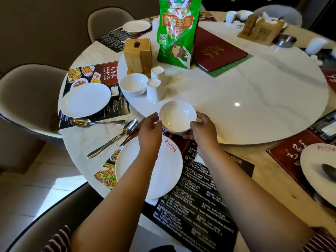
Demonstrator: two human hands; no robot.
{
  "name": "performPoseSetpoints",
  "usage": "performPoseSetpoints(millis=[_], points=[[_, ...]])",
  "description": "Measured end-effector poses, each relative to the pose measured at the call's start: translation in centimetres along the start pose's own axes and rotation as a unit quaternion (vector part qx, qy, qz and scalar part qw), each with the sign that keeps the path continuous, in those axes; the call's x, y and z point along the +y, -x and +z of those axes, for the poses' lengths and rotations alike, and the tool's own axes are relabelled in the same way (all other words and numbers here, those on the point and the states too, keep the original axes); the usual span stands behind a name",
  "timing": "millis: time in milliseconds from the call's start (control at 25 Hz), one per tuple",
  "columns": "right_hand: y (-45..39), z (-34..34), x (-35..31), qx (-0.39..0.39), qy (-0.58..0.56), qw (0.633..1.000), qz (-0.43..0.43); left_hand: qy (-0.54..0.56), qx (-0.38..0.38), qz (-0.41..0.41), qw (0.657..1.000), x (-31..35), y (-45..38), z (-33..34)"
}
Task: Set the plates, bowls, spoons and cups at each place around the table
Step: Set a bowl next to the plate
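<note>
My right hand (201,130) holds a white bowl (177,115) by its right side and base, above the near edge of the round turntable (245,99). My left hand (150,130) hovers beside the bowl's left rim with relaxed fingers, over a white plate (163,171) on the near placemat. A spoon (116,137) lies left of that plate. Another plate (85,100) and spoon (94,122) sit at the left place. A second bowl (133,84) and two upside-down white cups (158,74) (154,90) stand on the turntable.
A green snack bag (177,33), wooden holder (139,55) and red menu book (218,48) stand on the turntable. Grey chairs (27,99) ring the table. A plate with a spoon (320,171) sits at the right place; a further plate (136,26) at the far left.
</note>
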State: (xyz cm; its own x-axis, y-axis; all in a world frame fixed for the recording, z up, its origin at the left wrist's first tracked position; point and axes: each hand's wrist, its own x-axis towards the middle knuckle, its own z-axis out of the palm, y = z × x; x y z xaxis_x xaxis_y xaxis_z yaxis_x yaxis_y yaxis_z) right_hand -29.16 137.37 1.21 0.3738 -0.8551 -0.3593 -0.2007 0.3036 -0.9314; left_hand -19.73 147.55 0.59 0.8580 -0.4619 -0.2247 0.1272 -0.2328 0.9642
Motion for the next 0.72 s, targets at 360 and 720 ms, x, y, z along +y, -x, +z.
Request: performPoseSetpoints(millis=[360, 720], points=[[11.8, -6.8, 6.6, 0.062, 0.051, 0.997, 0.000, -0.090, -0.041, 0.005, 0.995, -3.7, 11.1, -2.0], [14.9, -9.4, 10.7, 0.122, 0.058, 0.991, -0.001, -0.149, -0.084, 0.006, 0.985, -5.7, 16.7, -2.4]])
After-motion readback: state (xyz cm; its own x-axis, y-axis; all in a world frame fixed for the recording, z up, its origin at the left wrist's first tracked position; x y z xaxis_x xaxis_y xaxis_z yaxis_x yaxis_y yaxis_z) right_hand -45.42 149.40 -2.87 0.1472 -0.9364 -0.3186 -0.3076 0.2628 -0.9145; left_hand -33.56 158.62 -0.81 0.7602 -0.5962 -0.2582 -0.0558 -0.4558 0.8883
